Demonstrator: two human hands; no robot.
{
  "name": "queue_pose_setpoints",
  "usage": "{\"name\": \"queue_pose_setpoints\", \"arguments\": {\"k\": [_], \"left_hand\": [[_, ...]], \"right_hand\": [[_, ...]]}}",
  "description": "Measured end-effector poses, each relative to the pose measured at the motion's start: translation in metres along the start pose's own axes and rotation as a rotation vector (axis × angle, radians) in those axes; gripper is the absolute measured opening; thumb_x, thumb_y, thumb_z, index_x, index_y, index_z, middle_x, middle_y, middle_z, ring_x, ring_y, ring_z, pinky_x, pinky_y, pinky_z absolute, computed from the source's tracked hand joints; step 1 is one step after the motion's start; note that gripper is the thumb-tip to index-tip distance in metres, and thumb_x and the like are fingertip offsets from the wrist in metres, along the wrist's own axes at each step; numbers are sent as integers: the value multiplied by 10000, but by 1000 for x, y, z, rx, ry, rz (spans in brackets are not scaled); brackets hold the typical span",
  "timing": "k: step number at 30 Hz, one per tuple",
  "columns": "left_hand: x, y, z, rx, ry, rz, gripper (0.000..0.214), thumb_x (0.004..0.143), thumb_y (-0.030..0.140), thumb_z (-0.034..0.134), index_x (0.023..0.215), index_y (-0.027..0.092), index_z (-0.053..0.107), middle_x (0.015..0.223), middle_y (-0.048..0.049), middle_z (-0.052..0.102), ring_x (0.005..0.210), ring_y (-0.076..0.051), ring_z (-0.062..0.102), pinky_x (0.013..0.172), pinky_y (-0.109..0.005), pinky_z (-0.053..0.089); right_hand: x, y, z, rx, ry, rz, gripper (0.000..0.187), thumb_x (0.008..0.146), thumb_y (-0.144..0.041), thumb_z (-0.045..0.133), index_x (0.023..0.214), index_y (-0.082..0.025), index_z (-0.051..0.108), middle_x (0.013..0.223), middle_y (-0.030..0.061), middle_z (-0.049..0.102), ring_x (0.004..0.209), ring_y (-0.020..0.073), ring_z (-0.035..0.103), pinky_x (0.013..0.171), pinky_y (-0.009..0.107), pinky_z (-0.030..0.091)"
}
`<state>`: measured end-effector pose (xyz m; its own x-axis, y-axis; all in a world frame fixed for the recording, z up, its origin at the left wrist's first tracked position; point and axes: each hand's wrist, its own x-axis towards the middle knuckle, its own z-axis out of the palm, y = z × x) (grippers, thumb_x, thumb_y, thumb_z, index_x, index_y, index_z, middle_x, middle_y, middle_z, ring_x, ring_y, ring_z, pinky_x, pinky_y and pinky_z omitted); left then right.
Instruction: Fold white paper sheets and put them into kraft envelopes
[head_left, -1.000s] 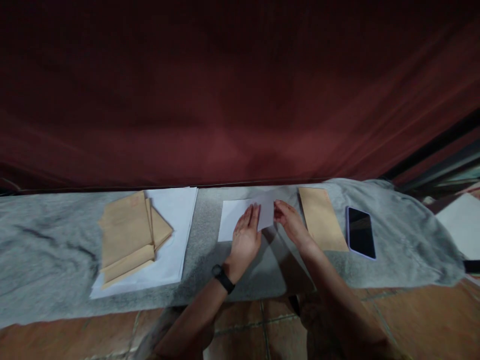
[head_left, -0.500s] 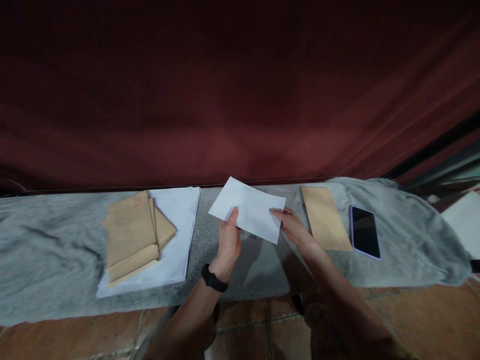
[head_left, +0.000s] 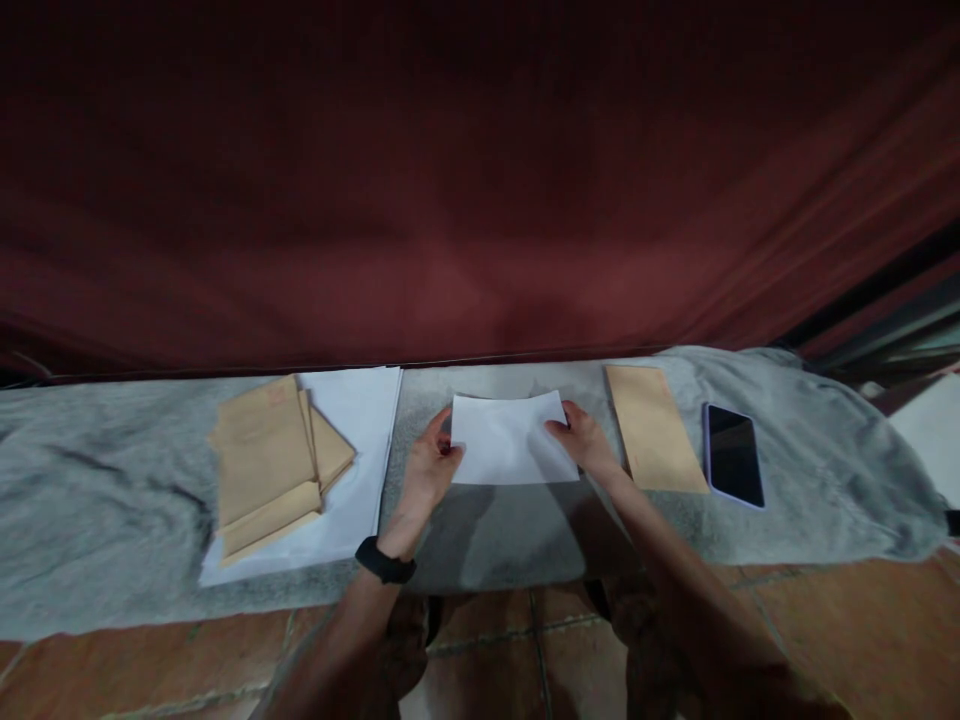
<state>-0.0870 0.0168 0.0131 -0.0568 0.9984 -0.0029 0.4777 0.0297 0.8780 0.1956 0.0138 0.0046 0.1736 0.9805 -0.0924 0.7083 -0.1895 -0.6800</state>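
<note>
A white sheet of paper [head_left: 514, 440], smaller than the stacked sheets, is held level between my two hands above the grey cloth. My left hand [head_left: 433, 462] grips its left edge, thumb on top and fingers beneath; a black band circles that wrist. At the right edge, my right hand [head_left: 584, 440] pinches the paper the same way. Whether the paper is folded or single I cannot tell. To the right of my right hand lies a single brown envelope [head_left: 655, 430].
Several brown envelopes [head_left: 266, 450] lie on a stack of white paper [head_left: 367, 420] at the left. A phone [head_left: 733, 455] in a pale purple case rests at the right. Grey cloth [head_left: 97, 500] covers the narrow surface, with a dark red curtain [head_left: 450, 200] behind and a tiled floor [head_left: 487, 660] below.
The paper has turned from a slant to straight and come slightly nearer. My left hand has moved from its lower edge to its left edge.
</note>
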Motion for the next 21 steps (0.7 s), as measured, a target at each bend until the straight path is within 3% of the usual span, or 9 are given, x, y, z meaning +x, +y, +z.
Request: {"name": "queue_pose_setpoints", "arguments": {"k": [6, 10, 14, 18, 21], "left_hand": [[-10, 15, 1, 473, -113, -2, 689, 815, 48, 583, 1488, 182, 509, 1190, -99, 720, 977, -212, 718, 931, -329, 556], [-15, 22, 3, 627, -126, 36, 640, 847, 40, 561, 1474, 164, 522, 1296, -123, 685, 1137, -217, 686, 1037, -317, 518], [-22, 26, 6, 780, -89, 126, 591, 879, 60, 525, 1460, 171, 542, 1377, -144, 644, 1161, -241, 676, 1049, -360, 524], [-29, 22, 23, 873, -27, 328, 566, 944, 127, 470, 1510, 146, 475, 1600, -189, 438, 1435, -328, 477, 1173, -509, 414], [-34, 17, 49, 816, -96, 431, 542, 1024, 222, 374, 1560, 146, 390, 1661, -162, 347, 1536, -301, 330, 1230, -522, 340]], "right_hand": [[-7, -6, 6, -197, 30, -34, 413, 955, -254, 580, 1363, -185, 583, 1031, 102, 770, 928, 279, 733, 794, 344, 530], [-8, -3, 10, -260, 46, -43, 534, 972, -276, 579, 1479, -143, 476, 1068, 137, 766, 962, 293, 732, 816, 363, 537], [-11, -1, 14, -309, 91, -63, 586, 968, -278, 583, 1515, -130, 431, 1114, 158, 752, 973, 301, 724, 829, 377, 536], [-14, -2, 14, -348, 187, -120, 598, 959, -264, 568, 1514, -100, 422, 1226, 194, 690, 1054, 314, 678, 886, 408, 525], [-17, -8, 19, -323, 283, -235, 559, 996, -311, 502, 1508, -94, 442, 1303, 212, 639, 1190, 340, 605, 992, 481, 494]]}}
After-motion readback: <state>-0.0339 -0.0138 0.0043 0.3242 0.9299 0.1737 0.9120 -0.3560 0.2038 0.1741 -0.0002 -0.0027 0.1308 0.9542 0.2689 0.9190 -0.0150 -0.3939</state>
